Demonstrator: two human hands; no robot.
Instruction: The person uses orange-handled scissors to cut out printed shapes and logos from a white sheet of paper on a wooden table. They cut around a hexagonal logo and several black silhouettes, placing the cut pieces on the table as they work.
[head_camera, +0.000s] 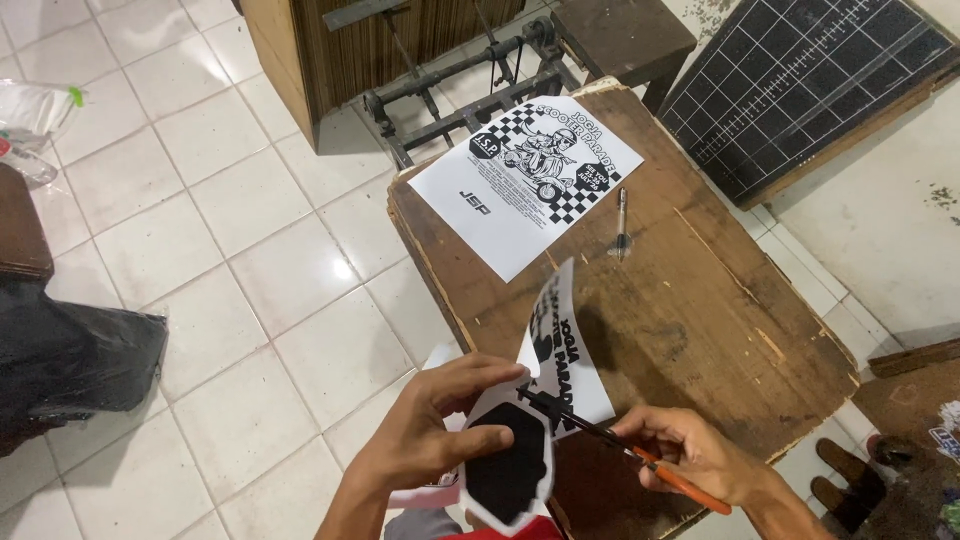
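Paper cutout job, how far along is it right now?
Underway. The left hand holds a printed sheet, and the scissors in the right hand are cutting around its black shape. A second printed sheet lies uncut on the wooden board beside a pen.

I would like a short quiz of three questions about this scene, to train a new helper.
1. True or false: the right hand holds scissors with orange handles.
2. What does the left hand hold?
A. a pen
B. a printed sheet being cut
C. a ruler
3. Fill in: a pen lies on the wooden ____, beside an uncut printed sheet.

Key:
1. True
2. B: the cut sheet, with a black shape on it
3. table
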